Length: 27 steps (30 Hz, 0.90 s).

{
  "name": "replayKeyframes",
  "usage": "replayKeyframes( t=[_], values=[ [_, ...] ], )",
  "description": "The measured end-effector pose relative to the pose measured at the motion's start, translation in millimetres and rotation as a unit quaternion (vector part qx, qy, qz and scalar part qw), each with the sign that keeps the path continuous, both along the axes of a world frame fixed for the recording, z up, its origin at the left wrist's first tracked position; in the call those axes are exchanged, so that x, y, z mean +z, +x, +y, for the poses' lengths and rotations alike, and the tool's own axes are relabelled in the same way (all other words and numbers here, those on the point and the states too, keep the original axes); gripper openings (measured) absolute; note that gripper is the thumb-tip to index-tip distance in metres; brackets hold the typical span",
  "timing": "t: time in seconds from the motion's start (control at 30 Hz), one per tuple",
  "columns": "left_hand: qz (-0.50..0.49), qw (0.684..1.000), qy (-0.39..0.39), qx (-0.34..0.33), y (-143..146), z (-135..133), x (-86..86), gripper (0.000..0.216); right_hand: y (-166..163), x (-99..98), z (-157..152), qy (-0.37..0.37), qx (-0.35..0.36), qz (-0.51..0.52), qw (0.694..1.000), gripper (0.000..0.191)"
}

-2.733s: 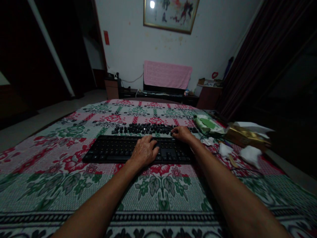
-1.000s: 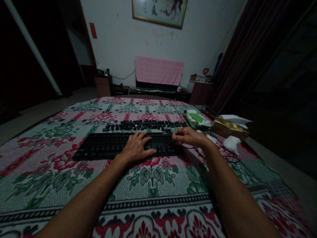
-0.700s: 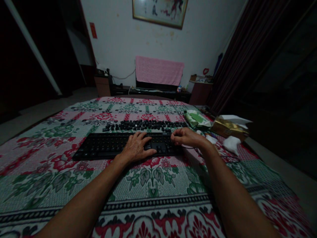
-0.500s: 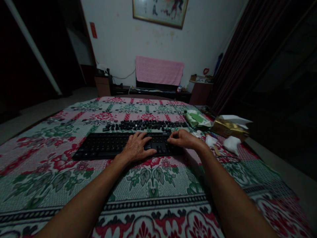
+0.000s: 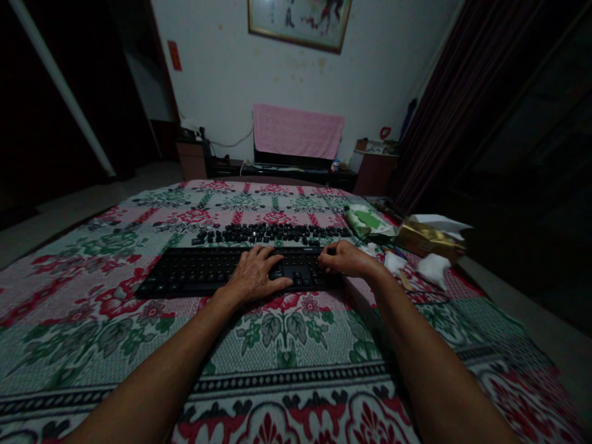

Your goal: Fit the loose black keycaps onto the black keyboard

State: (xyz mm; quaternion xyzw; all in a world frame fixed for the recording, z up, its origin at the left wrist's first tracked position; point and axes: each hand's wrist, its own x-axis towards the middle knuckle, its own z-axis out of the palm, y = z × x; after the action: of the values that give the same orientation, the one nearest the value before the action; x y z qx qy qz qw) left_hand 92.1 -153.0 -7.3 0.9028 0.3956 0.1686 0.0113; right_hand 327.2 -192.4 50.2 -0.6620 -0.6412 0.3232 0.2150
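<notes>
A long black keyboard (image 5: 189, 268) lies on the flowered cloth, many of its keycaps apparently off. My left hand (image 5: 253, 274) rests on it right of the middle, fingers spread and thumb stretched to the right. Over the keyboard's right end, my right hand (image 5: 345, 259) is closed, its fingertips pinched together close to the key area. Whatever the pinch holds is too small and dark to make out. Just behind the keyboard, loose black keycaps (image 5: 277, 233) lie in a long heap.
To the right are a green and white wipes packet (image 5: 369, 221), a gold tissue box (image 5: 428, 240), crumpled white tissues (image 5: 433, 270) and a small wooden stick (image 5: 406, 281). The patterned cloth (image 5: 282, 333) covers the table. A pink towel (image 5: 298, 131) hangs by the far wall.
My right hand has shifted slightly to the right along the keyboard, still pinched. My left hand has stayed in the same place on the keyboard.
</notes>
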Motion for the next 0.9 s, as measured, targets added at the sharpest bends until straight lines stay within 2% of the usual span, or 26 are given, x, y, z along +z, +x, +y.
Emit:
replayKeyframes(
  t=[0.3, 0.6, 0.73, 0.83, 0.9],
  values=[
    [0.005, 1.000, -0.003, 0.009, 0, 0, 0.4, 0.067, -12, 5.3, -2, 0.085, 0.014, -0.186, 0.979, 0.015],
    [0.001, 1.000, -0.009, 0.007, 1, -1, 1.6, 0.066, -25, 5.4, 0, 0.090, 0.010, -0.258, 0.962, 0.013],
    [0.001, 1.000, -0.004, 0.011, 1, -1, 0.9, 0.066, -21, 3.2, 2, 0.080, 0.000, -0.225, 0.971, 0.011],
    [0.004, 1.000, -0.002, 0.012, 1, -1, 0.4, 0.067, -10, -0.9, 4, 0.028, -0.041, -0.098, 0.994, 0.009],
    [0.005, 1.000, 0.000, 0.010, 1, -1, 0.1, 0.067, 0, -5.5, 5, -0.011, -0.050, 0.005, 0.999, 0.010]
  ],
)
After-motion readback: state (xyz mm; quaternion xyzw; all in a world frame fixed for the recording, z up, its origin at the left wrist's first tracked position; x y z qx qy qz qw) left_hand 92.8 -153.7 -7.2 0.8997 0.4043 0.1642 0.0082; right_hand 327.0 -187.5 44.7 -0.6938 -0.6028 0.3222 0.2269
